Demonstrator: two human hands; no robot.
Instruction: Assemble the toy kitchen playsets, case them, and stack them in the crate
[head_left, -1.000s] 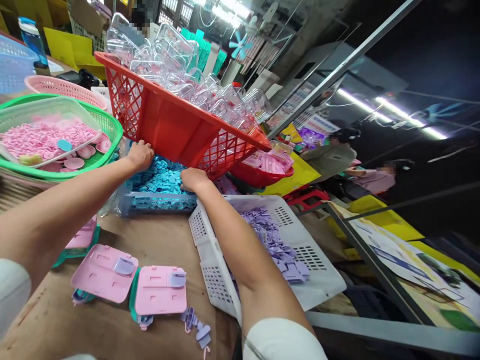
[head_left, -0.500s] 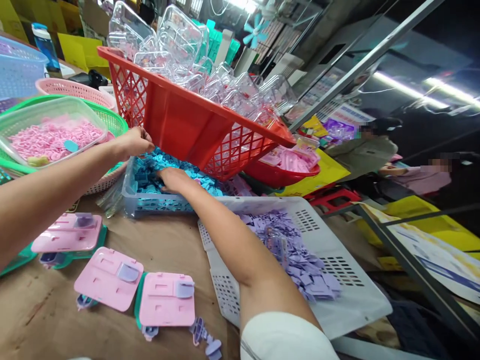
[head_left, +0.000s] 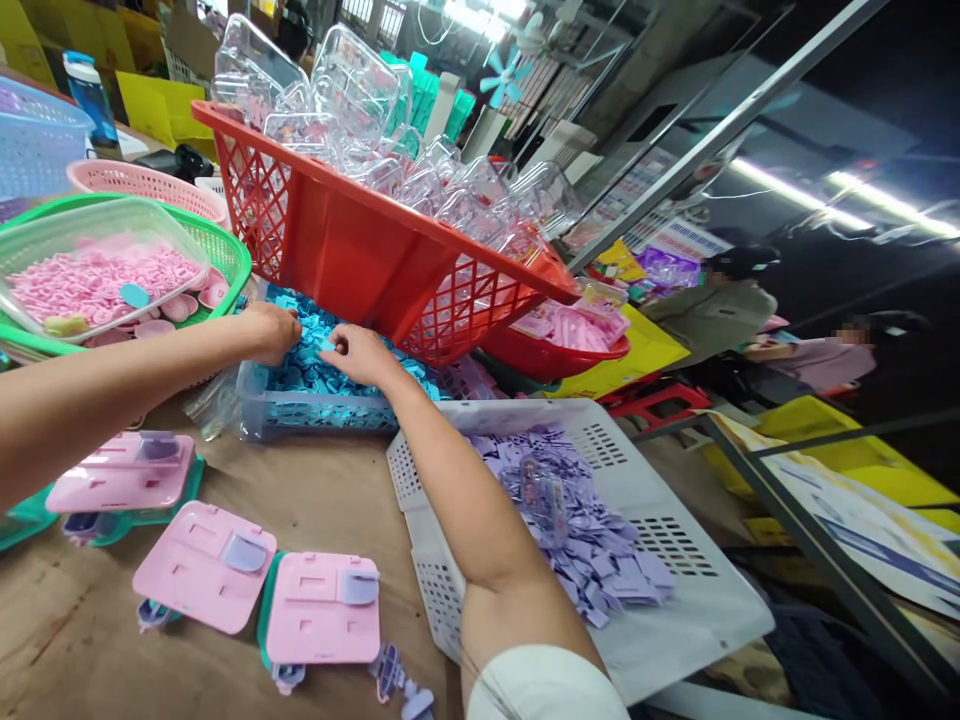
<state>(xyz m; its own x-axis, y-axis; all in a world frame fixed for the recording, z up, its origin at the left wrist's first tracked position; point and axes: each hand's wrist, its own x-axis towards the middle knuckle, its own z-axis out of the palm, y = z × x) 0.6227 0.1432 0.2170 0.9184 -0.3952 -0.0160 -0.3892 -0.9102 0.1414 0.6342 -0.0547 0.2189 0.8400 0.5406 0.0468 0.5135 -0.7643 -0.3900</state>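
Note:
Small blue plastic pieces (head_left: 311, 368) fill a translucent blue tray (head_left: 319, 415) under the front of the big red basket. My left hand (head_left: 271, 332) is over the tray's left part, fingers curled down; what they hold, if anything, is hidden. Close by, my right hand (head_left: 358, 352) pinches a small light-blue piece (head_left: 328, 346) between thumb and fingers above the pile. Pink-lidded cases (head_left: 322, 608) with lilac latches lie on the brown table surface (head_left: 330, 490) nearer to me. A few loose lilac parts (head_left: 401, 685) lie beside them.
A red basket (head_left: 360, 225) heaped with clear plastic cases overhangs the tray. On the right, a white basket (head_left: 697, 620) holds lilac pieces (head_left: 592, 540). A green basket (head_left: 238, 255) with a tub of pink parts (head_left: 105, 275) stands left. Two people sit at the far right.
My left hand has come down from the red basket's edge to the blue pieces. My right hand has lifted out of the pile with a small piece at its fingertips.

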